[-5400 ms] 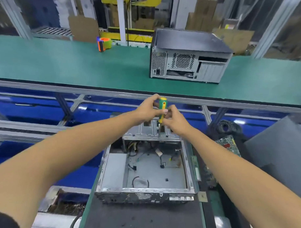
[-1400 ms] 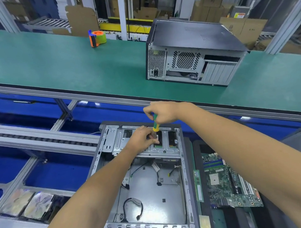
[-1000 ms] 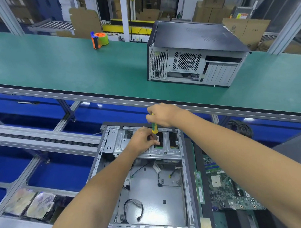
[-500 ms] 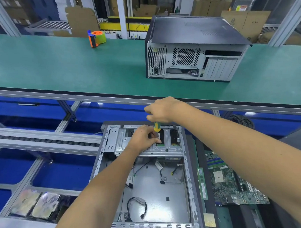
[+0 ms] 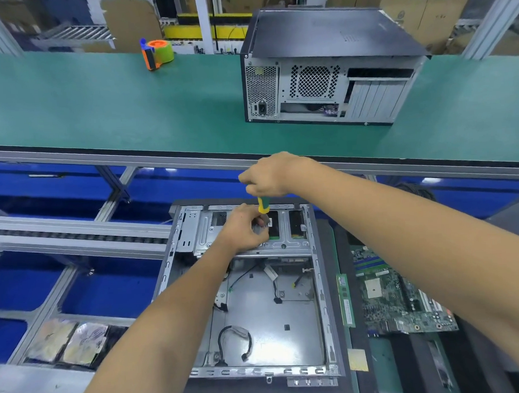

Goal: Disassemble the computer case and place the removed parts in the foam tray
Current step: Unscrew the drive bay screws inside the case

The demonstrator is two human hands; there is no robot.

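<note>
Left hand [image 5: 243, 226]: fingers curled at the tip end of the tool, on the drive cage; whether they pinch a screw or steady the shaft, cannot tell.
Tool: green-and-yellow-handled screwdriver [image 5: 263, 205], near upright, handle gripped from above by the right hand [image 5: 270, 175].
Step, judged: undoing a drive-cage screw. Keep the shaft square to the screw head, press down while turning, catch the screw before it drops inside.
Task item: open grey sheet-metal computer case [image 5: 255, 287], lying flat, loose cables inside.
Removed parts: green circuit board [image 5: 400, 297] on black foam tray [image 5: 347, 252], just beside the case.
Surface: green conveyor belt [image 5: 102, 99] beyond, carrying an orange-green tape dispenser [image 5: 157, 54] and a closed black tower case [image 5: 330, 67].
Room: cardboard boxes behind.
</note>
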